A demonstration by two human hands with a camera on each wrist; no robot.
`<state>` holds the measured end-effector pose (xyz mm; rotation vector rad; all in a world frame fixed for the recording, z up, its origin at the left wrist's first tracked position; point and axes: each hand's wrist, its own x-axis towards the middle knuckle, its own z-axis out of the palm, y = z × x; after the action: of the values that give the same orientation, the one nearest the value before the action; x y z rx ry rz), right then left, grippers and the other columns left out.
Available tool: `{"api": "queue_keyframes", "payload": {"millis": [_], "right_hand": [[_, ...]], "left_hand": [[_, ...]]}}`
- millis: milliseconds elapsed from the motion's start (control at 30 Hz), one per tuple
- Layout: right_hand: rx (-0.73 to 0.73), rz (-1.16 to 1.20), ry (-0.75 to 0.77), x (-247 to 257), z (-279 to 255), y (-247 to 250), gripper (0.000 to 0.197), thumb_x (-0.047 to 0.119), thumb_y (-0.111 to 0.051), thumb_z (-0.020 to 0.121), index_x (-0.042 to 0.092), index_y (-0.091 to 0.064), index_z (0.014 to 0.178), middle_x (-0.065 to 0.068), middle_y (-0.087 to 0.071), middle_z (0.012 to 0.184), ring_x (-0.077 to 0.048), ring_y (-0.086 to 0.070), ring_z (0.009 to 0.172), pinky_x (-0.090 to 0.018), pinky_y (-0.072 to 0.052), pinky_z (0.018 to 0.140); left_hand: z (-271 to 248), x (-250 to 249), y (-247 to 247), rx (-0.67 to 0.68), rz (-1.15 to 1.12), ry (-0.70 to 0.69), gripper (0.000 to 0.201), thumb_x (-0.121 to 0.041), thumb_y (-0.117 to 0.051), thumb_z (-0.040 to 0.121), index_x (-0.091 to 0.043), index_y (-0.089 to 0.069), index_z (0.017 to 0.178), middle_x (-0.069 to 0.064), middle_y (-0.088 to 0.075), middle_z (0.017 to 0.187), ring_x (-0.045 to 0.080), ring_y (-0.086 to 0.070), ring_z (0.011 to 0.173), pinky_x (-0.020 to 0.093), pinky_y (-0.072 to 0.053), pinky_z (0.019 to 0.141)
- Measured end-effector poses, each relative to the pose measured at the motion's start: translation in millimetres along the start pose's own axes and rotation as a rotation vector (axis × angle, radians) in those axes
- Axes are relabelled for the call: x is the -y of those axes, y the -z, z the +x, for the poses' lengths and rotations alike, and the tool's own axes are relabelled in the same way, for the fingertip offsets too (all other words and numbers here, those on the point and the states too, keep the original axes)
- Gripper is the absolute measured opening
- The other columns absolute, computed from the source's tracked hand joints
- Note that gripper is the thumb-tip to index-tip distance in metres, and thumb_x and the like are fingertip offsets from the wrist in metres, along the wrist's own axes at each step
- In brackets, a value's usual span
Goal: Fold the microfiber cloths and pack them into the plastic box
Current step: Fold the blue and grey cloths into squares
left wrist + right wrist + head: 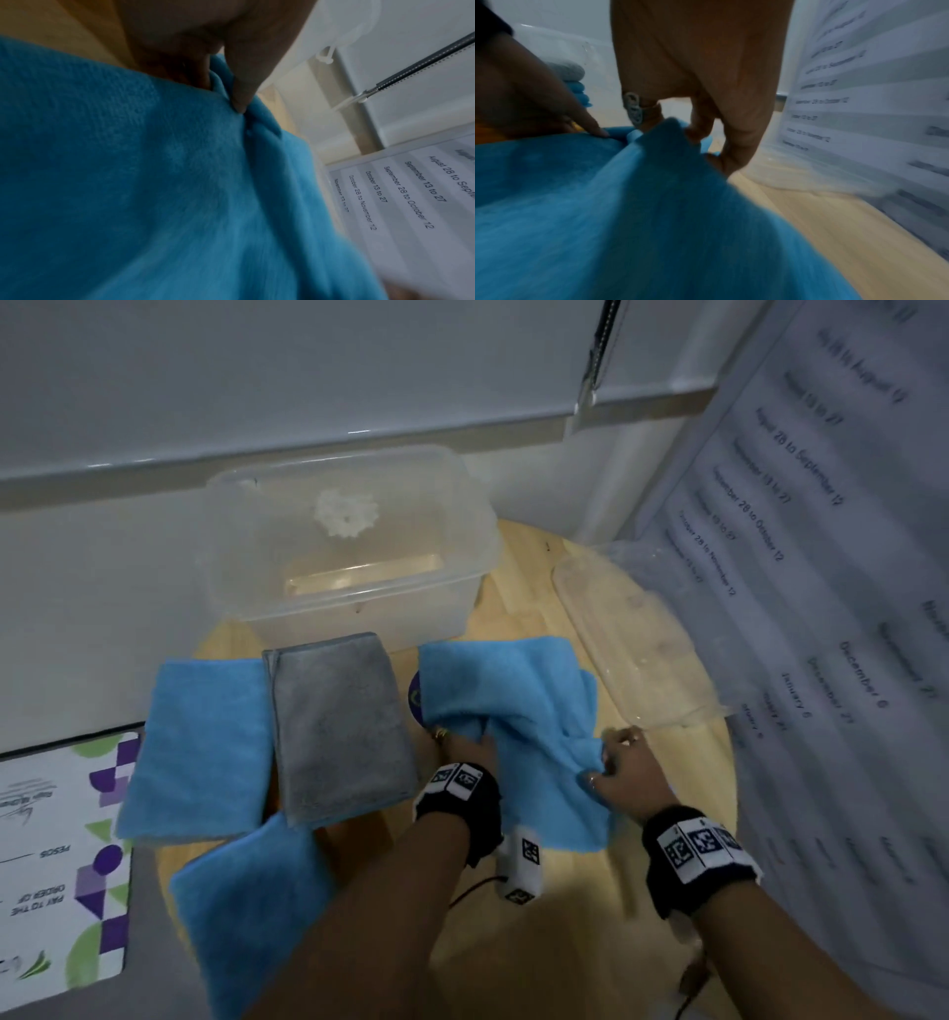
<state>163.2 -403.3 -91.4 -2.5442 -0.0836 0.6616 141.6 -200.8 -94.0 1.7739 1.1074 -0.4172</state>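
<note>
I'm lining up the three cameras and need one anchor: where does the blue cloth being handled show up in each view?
Head: the blue cloth lies right of centre on the round table, gripped by the left hand and right hand.
Left wrist: it fills the lower left and centre.
Right wrist: it covers the lower left half.
Shared landmark: the printed date sheet, always at right.

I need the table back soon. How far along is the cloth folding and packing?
Done: the gray cloth and a blue cloth beside it lie folded; another blue one lies nearer. In hand: the left hand and right hand both grip the rumpled blue cloth. Left: nothing is packed; the plastic box holds no cloth, its lid off.
</note>
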Motion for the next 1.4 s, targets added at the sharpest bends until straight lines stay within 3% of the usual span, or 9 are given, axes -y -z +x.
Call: {"api": "queue_keyframes", "payload": {"millis": [100,267,433,600,733,833,1000,1100,1400], "right_hand": [[0.227,0.049,-0.139,-23,-24,-8,0.051,0.056,-0.061,0.062,0.01,-0.068,0.083,-0.011,-0.063,0.092,-0.024,-0.056,0.097,-0.024,-0.039,0.081],[-0.037,0.468,-0.559,-52,-17,-20,0.074,0.076,-0.06,0.061,0.009,-0.058,0.091,-0.01,-0.065,0.085,-0.026,-0.062,0.079,-0.033,-0.047,0.074],[0.31,0.433,-0.48,-29,-24,-11,0.018,0.025,-0.064,0.078,0.014,-0.055,0.067,0.001,-0.056,0.065,-0.009,-0.051,0.055,-0.017,-0.039,0.051],[0.234,0.904,-0.569,-23,-36,-6,0.024,0.019,-0.052,0.092,0.017,-0.046,0.07,0.0,-0.042,0.063,-0.009,-0.04,0.043,-0.019,-0.04,0.047],[0.109,0.246,-0.476,-8,-44,-31,0.052,0.039,-0.074,0.075,0.004,-0.049,0.104,-0.009,-0.057,0.09,-0.024,-0.062,0.087,-0.027,-0.041,0.068],[0.215,0.048,-0.364,8,-49,-46,0.054,0.041,-0.067,0.079,0.009,-0.055,0.12,-0.01,-0.059,0.121,-0.026,-0.056,0.113,-0.028,-0.043,0.084],[0.12,0.837,-0.494,3,-50,-8,0.057,0.029,-0.061,0.061,0.001,-0.063,0.111,-0.015,-0.07,0.093,-0.03,-0.066,0.082,-0.028,-0.05,0.063],[0.04,1.216,-0.359,7,-61,37,0.032,0.014,-0.044,0.082,0.003,-0.062,0.105,-0.01,-0.072,0.076,-0.021,-0.069,0.063,-0.021,-0.052,0.051],[-0.024,1.16,0.137,28,-77,114,0.048,0.009,-0.062,0.07,-0.001,-0.058,0.116,-0.014,-0.069,0.101,-0.027,-0.065,0.089,-0.031,-0.054,0.072]], "left_hand": [[5,-10,8,0.046,-0.13,-0.065,0.075,-0.017,-0.071,0.078,-0.001,-0.03,0.139,0.018,-0.043,0.141,0.031,-0.047,0.126,0.037,-0.04,0.103],[-2,-14,12,0.099,-0.171,-0.082,0.068,-0.004,-0.071,0.077,0.001,-0.034,0.134,0.018,-0.049,0.134,0.031,-0.05,0.121,0.033,-0.042,0.097],[-24,-18,23,0.127,-0.301,-0.149,0.072,-0.003,-0.059,0.085,-0.011,-0.019,0.145,0.01,-0.048,0.131,0.029,-0.052,0.111,0.031,-0.044,0.087],[-33,-34,46,0.113,-0.089,-0.546,0.039,-0.009,-0.039,0.097,-0.012,-0.043,0.136,0.004,-0.054,0.128,0.008,-0.051,0.11,0.006,-0.03,0.085],[-39,-38,61,0.1,0.025,-0.669,0.047,0.006,-0.038,0.089,-0.011,-0.051,0.132,0.006,-0.057,0.13,-0.013,-0.051,0.081,-0.007,-0.033,0.071],[-51,-37,71,0.091,0.055,-0.694,0.049,0.008,-0.037,0.087,-0.011,-0.055,0.128,0.013,-0.059,0.127,0.023,-0.059,0.109,0.023,-0.044,0.098],[-64,-48,111,0.11,-0.026,-0.751,0.055,0.012,-0.038,0.082,-0.016,-0.055,0.127,0.004,-0.057,0.129,0.016,-0.05,0.122,0.032,-0.036,0.111],[-72,-62,139,0.083,-0.099,-0.828,0.058,0.016,-0.039,0.079,-0.015,-0.057,0.125,0.004,-0.059,0.118,0.013,-0.059,0.104,0.018,-0.046,0.095],[-79,-89,189,-0.122,-0.35,-0.935,0.026,-0.008,-0.062,0.087,0.001,-0.065,0.111,0.005,-0.065,0.106,-0.012,-0.06,0.082,0.006,-0.045,0.087]]}}
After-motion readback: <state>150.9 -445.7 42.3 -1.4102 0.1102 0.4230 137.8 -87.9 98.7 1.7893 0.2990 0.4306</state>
